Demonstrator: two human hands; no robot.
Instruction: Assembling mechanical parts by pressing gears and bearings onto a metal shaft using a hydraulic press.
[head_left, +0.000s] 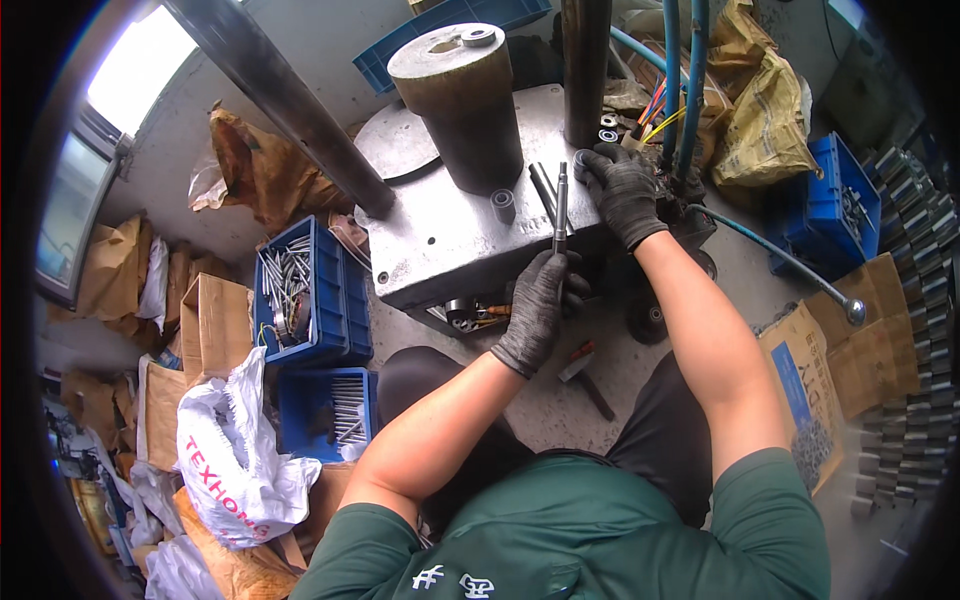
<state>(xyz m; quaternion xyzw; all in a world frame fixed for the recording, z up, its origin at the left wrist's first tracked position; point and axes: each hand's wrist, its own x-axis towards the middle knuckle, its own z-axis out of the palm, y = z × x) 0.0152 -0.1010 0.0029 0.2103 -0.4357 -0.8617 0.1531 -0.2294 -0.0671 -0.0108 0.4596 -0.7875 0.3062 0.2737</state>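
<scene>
1. Gripping a slim, bright steel rod (560,208) at its lower end, the left hand (535,310) wears a dark knitted glove; its fingers (548,275) are curled closed around the shaft.
2. The rod stands nearly upright in the view, its upper end rising over the grey metal tabletop (450,240) of a press-like machine.
3. The right hand (625,190), gloved the same way, rests at the tabletop's far right edge; its fingers are bent closed on a small round metal piece (582,160), though the view is too tight to say how firmly.
4. A few dark, thin rods (542,190) lie flat just left of the bright rod's upper part.
5. A short grey bushing (503,205) stands on the tabletop, near the rods.
6. Behind it rises a heavy, dull cylinder (460,100) with a worn, oily surface.
7. Left of the machine, a blue plastic crate (300,290) holds many shiny steel pins.
8. A white plastic bag (235,450) sits crumpled on the floor below.
</scene>
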